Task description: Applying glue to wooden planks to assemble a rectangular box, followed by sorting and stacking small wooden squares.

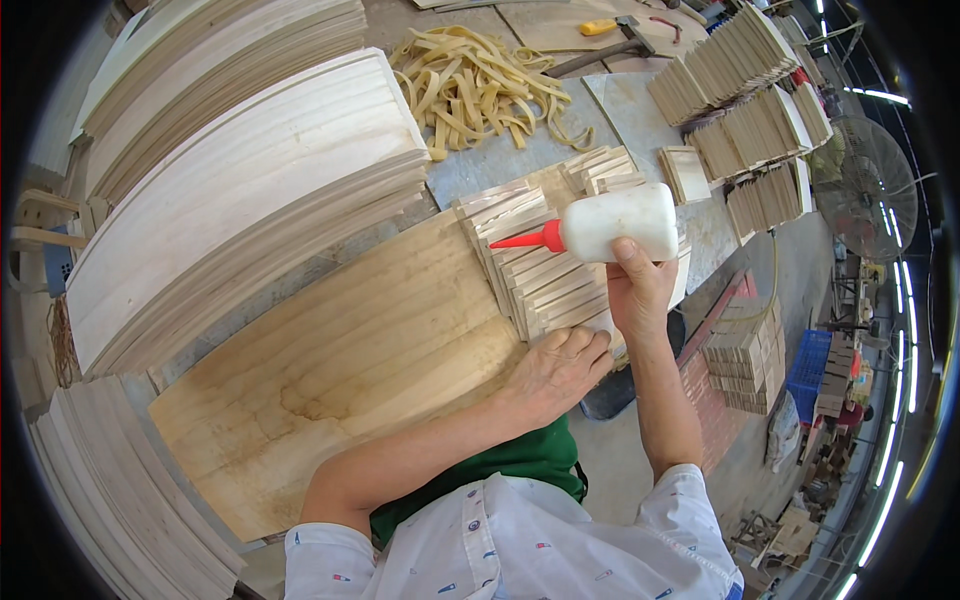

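My right hand [638, 285] grips a white glue bottle [620, 222] lying sideways, its red nozzle [528, 240] pointing left over a row of small wooden slats [535, 275] laid side by side. My left hand [555, 372] rests palm down on the near end of those slats, at the edge of a large plywood board [340, 370]. Its fingers are together and it holds nothing that I can see.
Big stacks of long curved wooden boards [240, 200] fill the left side. A heap of yellow rubber bands [480, 85] lies at the back, with a hammer [610, 50] behind it. Stacks of small wooden pieces [745, 110] stand at the right. A fan [865, 190] sits beyond the table.
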A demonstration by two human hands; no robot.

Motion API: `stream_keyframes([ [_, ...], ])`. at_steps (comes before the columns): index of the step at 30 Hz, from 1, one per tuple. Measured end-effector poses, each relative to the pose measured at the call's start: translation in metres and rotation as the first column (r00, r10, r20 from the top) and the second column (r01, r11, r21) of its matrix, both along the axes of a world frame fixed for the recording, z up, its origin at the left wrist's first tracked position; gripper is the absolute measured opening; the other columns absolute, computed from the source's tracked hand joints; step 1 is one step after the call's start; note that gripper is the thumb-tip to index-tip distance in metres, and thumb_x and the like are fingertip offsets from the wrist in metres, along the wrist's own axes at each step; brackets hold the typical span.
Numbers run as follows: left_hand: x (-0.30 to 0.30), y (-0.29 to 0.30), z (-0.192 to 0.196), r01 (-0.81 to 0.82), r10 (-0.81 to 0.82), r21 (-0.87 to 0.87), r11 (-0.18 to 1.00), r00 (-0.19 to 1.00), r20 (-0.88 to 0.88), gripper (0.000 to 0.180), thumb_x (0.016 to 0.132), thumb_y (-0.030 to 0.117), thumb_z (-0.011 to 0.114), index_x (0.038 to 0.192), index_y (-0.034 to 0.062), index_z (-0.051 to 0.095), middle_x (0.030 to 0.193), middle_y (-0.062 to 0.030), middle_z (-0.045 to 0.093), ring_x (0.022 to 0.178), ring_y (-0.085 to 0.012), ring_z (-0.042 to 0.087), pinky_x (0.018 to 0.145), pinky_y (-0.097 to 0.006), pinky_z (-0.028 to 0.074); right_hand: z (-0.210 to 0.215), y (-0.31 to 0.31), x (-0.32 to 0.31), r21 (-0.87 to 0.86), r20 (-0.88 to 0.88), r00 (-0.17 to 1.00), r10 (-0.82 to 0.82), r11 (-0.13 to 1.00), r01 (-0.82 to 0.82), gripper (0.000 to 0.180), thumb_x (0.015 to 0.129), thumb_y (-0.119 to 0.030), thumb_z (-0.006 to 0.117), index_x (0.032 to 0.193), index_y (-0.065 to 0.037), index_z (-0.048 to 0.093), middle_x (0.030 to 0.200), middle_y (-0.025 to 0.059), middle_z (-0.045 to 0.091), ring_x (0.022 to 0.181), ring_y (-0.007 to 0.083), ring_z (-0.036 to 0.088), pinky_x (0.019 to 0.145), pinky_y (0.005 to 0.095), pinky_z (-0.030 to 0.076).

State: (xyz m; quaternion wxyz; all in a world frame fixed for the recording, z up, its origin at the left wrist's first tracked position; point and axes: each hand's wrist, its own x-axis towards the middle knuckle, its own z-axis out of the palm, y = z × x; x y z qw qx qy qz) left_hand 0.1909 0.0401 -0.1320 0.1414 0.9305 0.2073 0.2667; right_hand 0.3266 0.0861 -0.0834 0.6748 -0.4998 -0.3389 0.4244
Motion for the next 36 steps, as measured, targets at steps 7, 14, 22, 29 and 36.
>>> stream_keyframes([
  [7,0.001,0.000,-0.001,-0.016,0.016,0.026,1.000,1.000,0.013,0.019,0.078,0.022,0.053,0.093,0.0124,0.057,0.098,-0.0003,0.050,0.099,-0.0158,0.046,0.082,-0.028,0.037,0.004,0.000,0.021,0.047,0.080,0.996,-0.045,0.998,0.041,0.049,0.080,-0.007,0.071,0.124,0.000,0.050,0.114,0.0092,0.061,0.105,0.0190,0.060,0.091,0.0337,0.049],
  [14,0.001,-0.001,-0.001,-0.001,0.001,0.000,1.000,1.000,0.019,0.019,0.078,0.021,0.053,0.094,0.0120,0.056,0.101,-0.0014,0.049,0.100,-0.0167,0.046,0.084,-0.028,0.037,0.007,-0.001,0.047,0.087,0.151,0.980,-0.131,0.989,0.119,0.044,0.081,-0.007,0.071,0.120,0.001,0.053,0.111,0.0090,0.062,0.102,0.0183,0.061,0.090,0.0328,0.049],
  [22,0.000,0.000,0.000,-0.015,0.015,0.006,1.000,0.999,0.039,0.017,0.079,0.019,0.053,0.094,0.0114,0.057,0.101,-0.0021,0.050,0.099,-0.0164,0.047,0.083,-0.029,0.037,0.014,-0.015,0.050,0.116,0.084,0.983,-0.164,0.981,0.154,0.049,0.083,-0.012,0.069,0.125,0.001,0.048,0.115,0.0098,0.060,0.105,0.0213,0.061,0.091,0.0371,0.051],
  [29,-0.001,0.001,0.001,-0.005,0.004,0.006,1.000,0.999,0.052,0.017,0.079,0.020,0.053,0.093,0.0116,0.059,0.101,-0.0018,0.053,0.097,-0.0161,0.048,0.081,-0.029,0.037,0.008,-0.027,0.010,-0.004,0.049,0.998,-0.036,0.999,0.036,0.058,0.079,-0.016,0.074,0.127,0.001,0.046,0.118,0.0106,0.059,0.109,0.0219,0.059,0.093,0.0369,0.050],
  [36,-0.001,0.001,0.003,-0.014,0.013,0.032,0.999,0.999,0.046,0.016,0.079,0.020,0.053,0.092,0.0121,0.058,0.098,-0.0009,0.052,0.095,-0.0157,0.047,0.079,-0.029,0.037,0.005,-0.024,0.005,-0.001,0.044,0.999,-0.004,1.000,0.004,0.059,0.077,-0.014,0.076,0.126,0.002,0.047,0.120,0.0133,0.058,0.110,0.0235,0.059,0.095,0.0377,0.049],
])
